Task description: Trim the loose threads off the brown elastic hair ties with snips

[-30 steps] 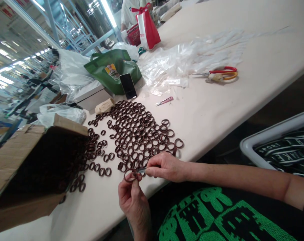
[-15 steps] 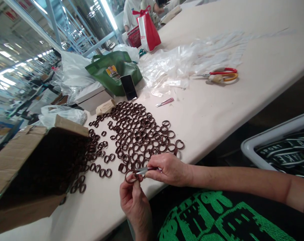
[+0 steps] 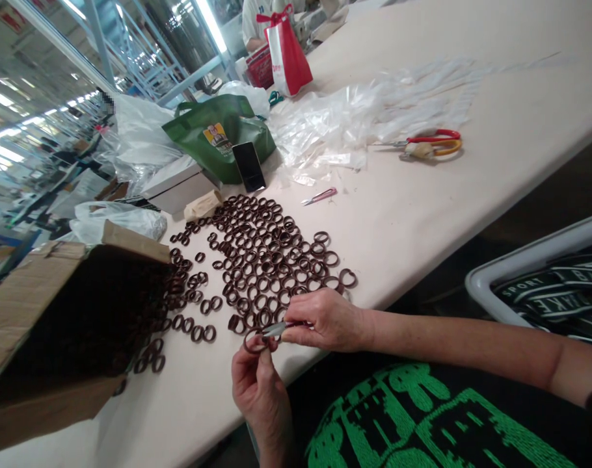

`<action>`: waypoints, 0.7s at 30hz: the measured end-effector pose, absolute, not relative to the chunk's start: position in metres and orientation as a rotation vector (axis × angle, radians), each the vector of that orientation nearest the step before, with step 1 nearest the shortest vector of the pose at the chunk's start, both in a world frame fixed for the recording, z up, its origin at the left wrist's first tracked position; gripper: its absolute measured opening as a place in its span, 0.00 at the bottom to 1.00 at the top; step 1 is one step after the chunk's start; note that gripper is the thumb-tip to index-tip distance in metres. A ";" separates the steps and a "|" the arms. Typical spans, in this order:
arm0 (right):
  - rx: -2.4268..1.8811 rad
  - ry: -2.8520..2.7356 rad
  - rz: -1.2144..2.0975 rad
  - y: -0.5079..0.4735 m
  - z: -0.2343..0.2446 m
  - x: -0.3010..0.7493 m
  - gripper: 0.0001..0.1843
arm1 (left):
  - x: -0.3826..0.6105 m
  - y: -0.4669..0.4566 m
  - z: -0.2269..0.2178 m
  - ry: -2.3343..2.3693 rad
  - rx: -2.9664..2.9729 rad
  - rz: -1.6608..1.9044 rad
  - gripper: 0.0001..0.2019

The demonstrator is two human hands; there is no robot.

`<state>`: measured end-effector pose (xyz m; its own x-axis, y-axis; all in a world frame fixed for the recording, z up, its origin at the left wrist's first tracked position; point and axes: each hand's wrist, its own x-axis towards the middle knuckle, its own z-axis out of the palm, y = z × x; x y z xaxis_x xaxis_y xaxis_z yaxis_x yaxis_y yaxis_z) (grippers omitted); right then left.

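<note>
Brown ring (image 3: 246, 340): 1 in hand, off the near edge of the ring pile (image 3: 261, 257). Pile itself: dozens, overlapping, can't count exactly. Snips: 2 pairs, 1 held, 1 lying. Large scissors: 1. Phone: 1. Cardboard box: 1.

Left hand (image 3: 263, 383), near side of pile: thumb and fingers pinched on the ring, gripping its lower right edge; rest of the loop stands up past the fingertips. Right hand (image 3: 325, 320), at the pile's near right edge: fingers closed round the held snips (image 3: 275, 329), blades pointing at the ring's right side, right by the left fingertips. Can't tell if the tips touch it. Handles mostly hidden in the fist.

Around the pile: cardboard box (image 3: 37, 292) on its left, open side toward it, more loose rings at the mouth; interior too dark to count. Tan roll (image 3: 203, 205) just beside its far left edge, white box (image 3: 174, 185) behind that. Phone (image 3: 250, 166) beyond it, propped on green bag (image 3: 218, 140). Pink-handled snips (image 3: 320, 196) lie beyond it to the right; clear plastic (image 3: 325, 130) and large scissors (image 3: 432, 144) farther out. Right hand blocks view of part of the pile's near edge.
</note>
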<state>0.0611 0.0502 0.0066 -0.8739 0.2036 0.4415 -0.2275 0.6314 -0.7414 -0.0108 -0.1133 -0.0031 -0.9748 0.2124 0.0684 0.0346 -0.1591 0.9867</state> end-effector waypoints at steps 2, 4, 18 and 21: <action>0.042 -2.388 1.162 0.054 0.008 0.060 0.18 | -0.014 -0.115 -0.006 2.014 0.344 2.261 0.08; 0.063 -2.418 1.139 0.058 0.008 0.059 0.16 | -0.016 -0.117 -0.008 2.077 0.398 2.227 0.08; -0.048 -2.347 1.728 0.065 0.019 0.065 0.18 | -0.017 -0.120 -0.013 2.116 0.422 2.217 0.06; -0.119 -2.258 2.157 0.066 0.021 0.064 0.22 | -0.017 -0.119 -0.012 2.127 0.415 2.220 0.06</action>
